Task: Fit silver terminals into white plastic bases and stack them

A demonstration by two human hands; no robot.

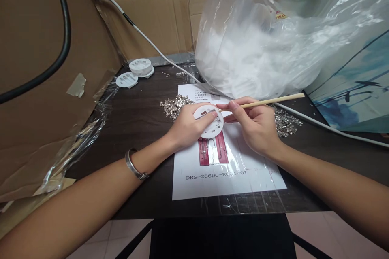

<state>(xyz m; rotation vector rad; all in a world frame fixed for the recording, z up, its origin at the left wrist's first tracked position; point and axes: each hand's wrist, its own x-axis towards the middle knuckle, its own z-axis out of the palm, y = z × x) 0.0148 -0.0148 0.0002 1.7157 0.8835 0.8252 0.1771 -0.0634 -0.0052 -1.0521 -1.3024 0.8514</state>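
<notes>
In my left hand (190, 127) is a round white plastic disc (215, 129) with slots and small raised parts; my thumb presses on its face. My right hand (257, 123) grips a thin wooden stick (273, 100) like a chopstick, its near tip at the disc's right edge. What the tip touches is too small to tell. Both hands hover over a printed sheet (188, 190) with a red picture. Small shiny metal pieces lie in one pile (174, 106) beyond my left hand and another pile (287, 123) right of my right hand.
More white discs (140, 65) sit at the back left of the dark table (133, 117). A big clear plastic bag (258, 56) of white parts stands behind my hands. A white cable (152, 44) crosses the table. Cardboard walls (152, 20) enclose the back and left.
</notes>
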